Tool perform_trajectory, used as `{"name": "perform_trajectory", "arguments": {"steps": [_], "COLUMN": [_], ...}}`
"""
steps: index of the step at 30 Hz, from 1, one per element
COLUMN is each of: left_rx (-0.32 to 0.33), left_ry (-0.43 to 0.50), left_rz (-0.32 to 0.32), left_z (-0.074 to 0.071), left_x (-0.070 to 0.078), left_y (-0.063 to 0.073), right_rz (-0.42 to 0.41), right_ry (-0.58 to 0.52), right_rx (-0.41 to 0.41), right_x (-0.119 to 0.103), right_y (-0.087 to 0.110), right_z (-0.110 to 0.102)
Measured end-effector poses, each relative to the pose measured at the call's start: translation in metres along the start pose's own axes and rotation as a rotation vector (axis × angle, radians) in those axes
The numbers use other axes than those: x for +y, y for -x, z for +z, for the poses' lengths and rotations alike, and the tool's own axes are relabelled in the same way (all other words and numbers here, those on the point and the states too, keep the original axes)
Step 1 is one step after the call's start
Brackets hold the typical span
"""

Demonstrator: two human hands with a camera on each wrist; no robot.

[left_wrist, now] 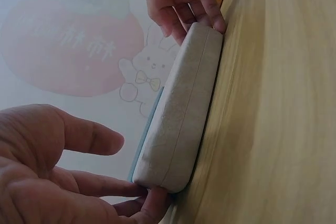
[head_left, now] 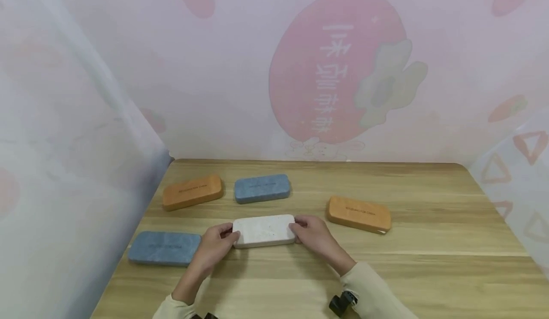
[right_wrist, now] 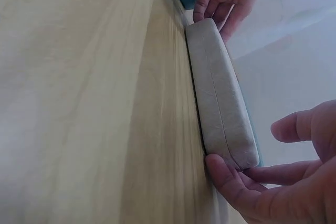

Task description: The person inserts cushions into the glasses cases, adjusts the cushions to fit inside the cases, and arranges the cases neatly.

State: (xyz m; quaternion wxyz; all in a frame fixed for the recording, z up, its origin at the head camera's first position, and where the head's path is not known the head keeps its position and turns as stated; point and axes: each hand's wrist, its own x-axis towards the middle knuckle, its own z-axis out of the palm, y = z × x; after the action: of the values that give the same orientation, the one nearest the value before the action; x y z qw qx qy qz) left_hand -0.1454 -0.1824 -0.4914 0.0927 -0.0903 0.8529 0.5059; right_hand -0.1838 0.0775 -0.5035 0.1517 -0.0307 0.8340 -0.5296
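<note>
A white glasses case [head_left: 264, 230] with rounded corners lies lengthwise between my two hands, lid side up, low over the table. At its left end my left hand [head_left: 214, 246] holds it with the fingertips. The right hand [head_left: 318, 239] holds the opposite end in the same way. In the left wrist view, fingers [left_wrist: 152, 205] meet the end of the case, and the thumb stands apart above the lid. The right wrist view shows a fingertip [right_wrist: 223, 171] at the other end and a thin seam along the case's side.
Behind the white case lies a blue glasses case [head_left: 262, 189], with an orange case [head_left: 193, 193] to its left. Another blue case [head_left: 165, 248] lies beside my left hand. A second orange case [head_left: 359, 214] is right of my right hand. A printed curtain [head_left: 231, 95] borders the wooden table [head_left: 429, 281].
</note>
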Motion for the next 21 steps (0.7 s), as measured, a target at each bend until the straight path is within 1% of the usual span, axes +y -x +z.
{"name": "perform_trajectory", "arguments": {"steps": [6, 12, 21], "left_rx": [0.017, 0.005, 0.025], "left_ry": [-0.036, -0.05, -0.081], "left_rz": [0.013, 0.012, 0.066], "left_z": [-0.007, -0.01, -0.01], "left_x": [0.0, -0.002, -0.01], "left_y": [-0.01, -0.016, -0.02], "right_rz": [0.019, 0.039, 0.038], "right_ry": [-0.013, -0.018, 0.002], "right_rx": [0.011, 0.018, 0.002], "right_x": [-0.004, -0.009, -0.006], "right_y": [-0.013, -0.018, -0.027], "right_z": [0.009, 0.012, 0.014]}}
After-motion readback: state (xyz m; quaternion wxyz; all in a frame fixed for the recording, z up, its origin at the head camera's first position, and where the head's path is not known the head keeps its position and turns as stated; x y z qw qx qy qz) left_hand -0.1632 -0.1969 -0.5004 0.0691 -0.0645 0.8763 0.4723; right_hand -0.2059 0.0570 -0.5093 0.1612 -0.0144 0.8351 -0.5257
